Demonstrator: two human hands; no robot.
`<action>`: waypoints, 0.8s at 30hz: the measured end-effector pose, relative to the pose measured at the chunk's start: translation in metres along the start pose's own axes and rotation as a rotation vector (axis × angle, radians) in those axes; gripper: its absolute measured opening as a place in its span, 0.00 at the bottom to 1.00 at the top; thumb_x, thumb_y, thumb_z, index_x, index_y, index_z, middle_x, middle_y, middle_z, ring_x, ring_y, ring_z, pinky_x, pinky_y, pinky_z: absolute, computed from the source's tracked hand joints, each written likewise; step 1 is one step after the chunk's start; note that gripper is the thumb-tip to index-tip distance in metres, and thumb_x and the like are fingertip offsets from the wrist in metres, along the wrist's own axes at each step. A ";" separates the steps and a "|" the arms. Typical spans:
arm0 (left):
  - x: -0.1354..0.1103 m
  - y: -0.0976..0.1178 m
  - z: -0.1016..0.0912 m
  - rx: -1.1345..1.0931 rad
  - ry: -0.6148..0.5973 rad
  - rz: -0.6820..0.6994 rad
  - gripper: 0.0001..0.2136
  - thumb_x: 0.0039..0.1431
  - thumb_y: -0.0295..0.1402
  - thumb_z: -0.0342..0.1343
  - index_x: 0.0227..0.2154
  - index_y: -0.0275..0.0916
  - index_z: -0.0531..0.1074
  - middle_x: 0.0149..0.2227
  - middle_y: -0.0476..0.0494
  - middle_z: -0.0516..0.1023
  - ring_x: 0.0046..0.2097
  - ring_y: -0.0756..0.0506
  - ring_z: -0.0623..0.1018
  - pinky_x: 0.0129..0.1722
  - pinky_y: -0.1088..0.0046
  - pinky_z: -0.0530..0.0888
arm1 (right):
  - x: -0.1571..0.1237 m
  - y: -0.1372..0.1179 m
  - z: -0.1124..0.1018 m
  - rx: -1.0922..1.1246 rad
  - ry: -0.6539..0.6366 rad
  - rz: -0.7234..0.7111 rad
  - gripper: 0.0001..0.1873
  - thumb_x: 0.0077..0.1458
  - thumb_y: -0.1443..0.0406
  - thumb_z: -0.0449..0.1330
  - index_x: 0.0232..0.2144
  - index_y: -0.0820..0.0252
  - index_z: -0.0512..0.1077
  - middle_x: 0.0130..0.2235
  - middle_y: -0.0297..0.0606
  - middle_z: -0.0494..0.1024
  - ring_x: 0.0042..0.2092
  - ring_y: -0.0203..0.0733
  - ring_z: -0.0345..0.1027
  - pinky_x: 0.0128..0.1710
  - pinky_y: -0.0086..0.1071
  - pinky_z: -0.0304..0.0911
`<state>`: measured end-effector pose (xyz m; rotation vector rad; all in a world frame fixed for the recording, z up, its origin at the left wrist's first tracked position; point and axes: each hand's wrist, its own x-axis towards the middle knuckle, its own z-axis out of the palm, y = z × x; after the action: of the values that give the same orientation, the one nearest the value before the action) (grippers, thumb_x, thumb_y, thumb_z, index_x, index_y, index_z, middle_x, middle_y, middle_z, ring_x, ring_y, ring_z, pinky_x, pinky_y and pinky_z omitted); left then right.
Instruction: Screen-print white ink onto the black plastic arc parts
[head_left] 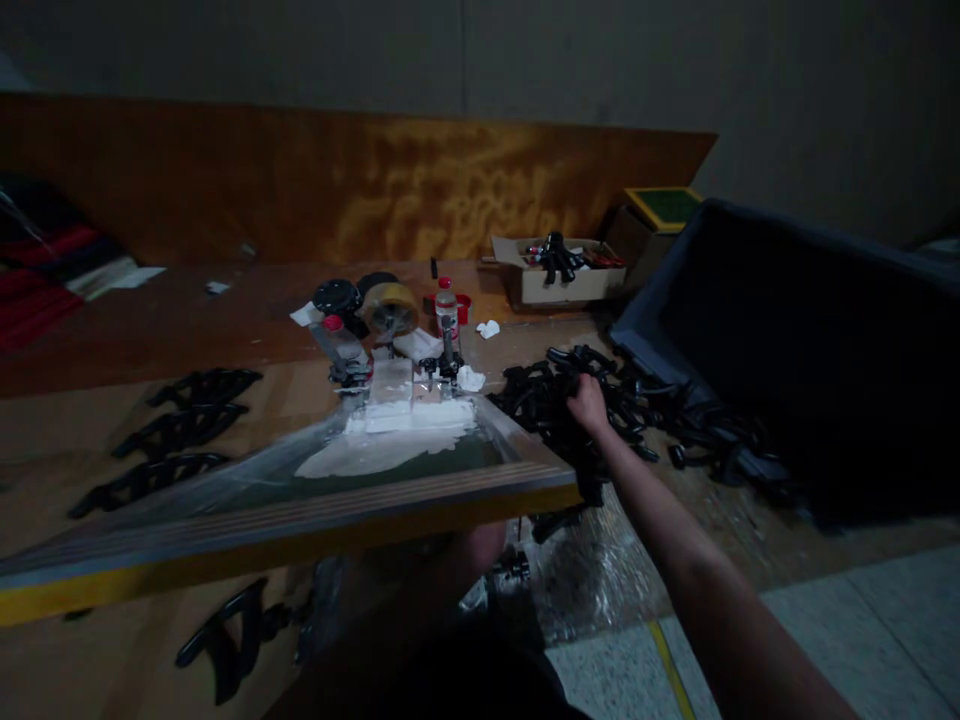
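Observation:
My right hand [589, 405] reaches forward onto a heap of black plastic parts [540, 400] on the brown worktop, its fingers curled around one of them. A wooden printing screen frame [300, 520] with a yellow front edge is tilted up in front of me, with white paste [375, 455] spread near its far end. Under the frame's front edge shows part of my left hand [480, 548]; its fingers are hidden in the dark. Another black part [225, 630] lies on the board beneath the frame.
Three black parts [180, 430] lie in a row at the left. Behind the frame stand clamps [349, 365], a tape roll [390, 305] and a small bottle [447, 310]. A cardboard box [555, 280] sits at the back, a large dark bin [810, 350] at the right.

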<state>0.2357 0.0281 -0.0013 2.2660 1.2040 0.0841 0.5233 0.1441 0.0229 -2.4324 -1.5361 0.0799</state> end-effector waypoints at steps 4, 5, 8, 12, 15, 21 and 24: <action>-0.017 -0.004 -0.016 0.002 -0.031 0.064 0.17 0.59 0.29 0.54 0.52 0.36 0.73 0.48 0.32 0.79 0.52 0.37 0.77 0.55 0.57 0.71 | 0.002 0.006 0.003 -0.027 -0.026 0.033 0.22 0.54 0.71 0.53 0.51 0.65 0.73 0.49 0.51 0.76 0.51 0.51 0.68 0.51 0.39 0.64; -0.025 -0.007 -0.021 -0.018 -0.010 0.073 0.17 0.60 0.30 0.54 0.52 0.36 0.73 0.49 0.33 0.79 0.53 0.38 0.76 0.55 0.57 0.71 | 0.001 0.008 0.001 -0.038 -0.028 0.033 0.21 0.55 0.71 0.52 0.50 0.62 0.74 0.48 0.50 0.77 0.51 0.52 0.67 0.51 0.41 0.64; -0.055 -0.024 -0.042 -0.133 0.131 0.039 0.13 0.62 0.33 0.51 0.47 0.39 0.76 0.50 0.36 0.80 0.54 0.39 0.76 0.57 0.59 0.71 | -0.007 0.008 -0.007 -0.066 0.001 0.004 0.24 0.58 0.72 0.48 0.54 0.60 0.73 0.51 0.51 0.76 0.54 0.55 0.65 0.53 0.46 0.62; -0.103 -0.058 -0.087 -0.430 0.499 -0.178 0.13 0.62 0.40 0.50 0.42 0.42 0.76 0.47 0.39 0.81 0.49 0.40 0.79 0.51 0.61 0.74 | -0.051 -0.011 -0.004 -0.019 0.050 -0.256 0.29 0.60 0.70 0.50 0.63 0.60 0.66 0.51 0.50 0.76 0.52 0.53 0.68 0.52 0.43 0.64; -0.129 -0.078 -0.132 -0.663 0.856 -0.394 0.16 0.61 0.46 0.50 0.39 0.39 0.73 0.33 0.44 0.81 0.36 0.44 0.79 0.37 0.68 0.76 | -0.113 -0.051 0.014 0.086 -0.055 -0.588 0.23 0.61 0.66 0.55 0.58 0.54 0.73 0.44 0.45 0.80 0.47 0.49 0.71 0.48 0.38 0.66; -0.128 -0.073 -0.208 -0.900 1.066 -0.178 0.09 0.58 0.38 0.52 0.28 0.38 0.71 0.18 0.52 0.68 0.21 0.52 0.67 0.23 0.78 0.66 | -0.213 -0.165 0.039 0.136 -0.250 -1.013 0.17 0.62 0.69 0.58 0.50 0.50 0.78 0.40 0.41 0.80 0.46 0.45 0.72 0.45 0.34 0.64; -0.117 -0.069 -0.220 -0.965 1.071 -0.102 0.10 0.58 0.37 0.52 0.33 0.37 0.74 0.19 0.52 0.70 0.23 0.50 0.70 0.26 0.76 0.70 | -0.225 -0.200 0.038 0.038 -0.292 -1.011 0.17 0.61 0.70 0.57 0.49 0.52 0.79 0.43 0.45 0.80 0.49 0.48 0.70 0.48 0.38 0.64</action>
<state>0.0470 0.0657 0.1711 1.2167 1.2886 1.6026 0.2415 0.0310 0.0157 -1.3938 -2.6492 0.2603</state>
